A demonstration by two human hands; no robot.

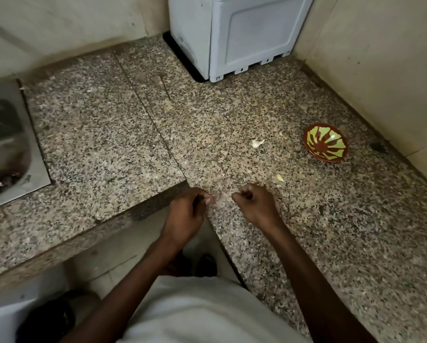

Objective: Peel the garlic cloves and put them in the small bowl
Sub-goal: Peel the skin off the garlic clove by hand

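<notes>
Both hands are hovering at the worktop's (232, 115) inner front corner: left hand (187, 214) pinching fingertips, right hand (255, 204) curling into a fist, contents indiscernible. Garlic clove (257, 143) is lying mid-worktop, small bowl (325, 142) sitting near the right edge.

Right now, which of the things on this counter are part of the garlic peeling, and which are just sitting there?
Part of the job:
- garlic clove on the counter
- small piece of garlic or skin
- small red-and-green bowl, apparently empty
- left hand and right hand, both curled closed

Just sitting there:
- white appliance at the back
- steel sink
</notes>
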